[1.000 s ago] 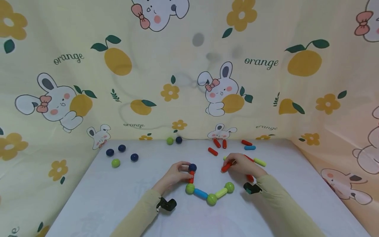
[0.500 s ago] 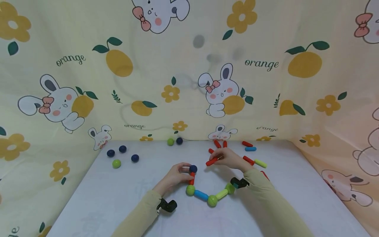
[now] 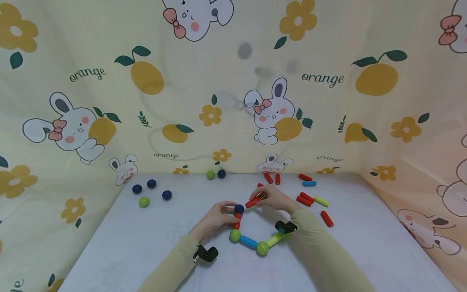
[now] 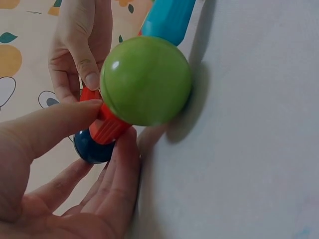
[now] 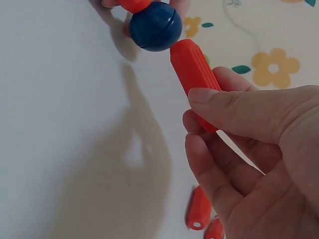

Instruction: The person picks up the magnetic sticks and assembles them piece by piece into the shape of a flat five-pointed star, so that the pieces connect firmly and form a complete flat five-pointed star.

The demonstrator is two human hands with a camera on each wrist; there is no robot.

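A joined chain of balls and rods lies mid-table: a dark blue ball [image 3: 239,209], a red rod [image 3: 237,221], a green ball [image 3: 235,235], a blue rod [image 3: 248,242], a second green ball [image 3: 262,248] and a yellow-green rod [image 3: 274,240]. The last green ball is mostly hidden behind the right wrist's black camera. My left hand [image 3: 217,219] pinches the chain's red rod just below the dark blue ball. Between thumb and fingers, my right hand [image 3: 275,198] holds a loose red rod [image 5: 195,74]. Its tip is right at the dark blue ball [image 5: 155,27] in the right wrist view.
Loose dark blue balls [image 3: 166,195] and a green ball [image 3: 144,201] lie at the left. Another green ball [image 3: 210,174] and dark blue ball [image 3: 221,174] sit at the back. Several red rods [image 3: 326,219], a blue rod [image 3: 309,183] and a yellow-green rod [image 3: 321,201] lie right.
My right hand has carried the loose red rod leftward from the rods on the right to the dark blue ball. My left hand has kept its grip on the chain, nearly still.
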